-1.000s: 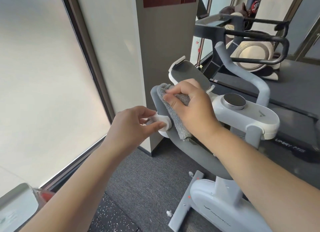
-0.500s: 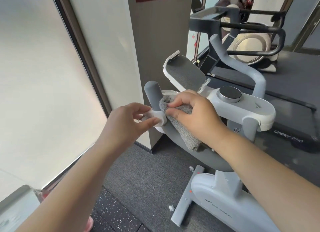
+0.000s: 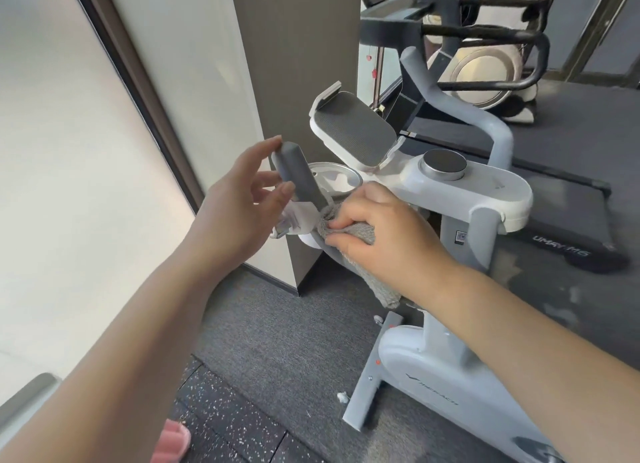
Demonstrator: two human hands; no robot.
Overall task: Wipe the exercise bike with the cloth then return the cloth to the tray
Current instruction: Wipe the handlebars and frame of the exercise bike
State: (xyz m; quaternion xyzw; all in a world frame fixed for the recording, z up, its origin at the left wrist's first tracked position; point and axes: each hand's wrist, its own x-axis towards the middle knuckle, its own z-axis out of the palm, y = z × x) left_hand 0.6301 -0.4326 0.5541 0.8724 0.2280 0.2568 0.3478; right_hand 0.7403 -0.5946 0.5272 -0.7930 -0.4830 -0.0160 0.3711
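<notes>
Left hand (image 3: 239, 199) sits left of the grey handlebar grip (image 3: 298, 178), fingers relaxed and spread, fingertips touching the grip, apparently steadying it; it grasps nothing. Just right of and below the grip, the right hand (image 3: 377, 227) clenches the grey cloth (image 3: 360, 251), pressing it against the bar's lower bend, evidently to wipe there. The exercise bike (image 3: 478, 192) console lies right of the grip. Tray not identifiable.

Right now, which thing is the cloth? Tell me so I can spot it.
Find the white exercise bike with the round silver knob. Below its grey handlebar grip, the right hand presses a fuzzy grey cloth. It is the only soft, floppy thing there.
</notes>
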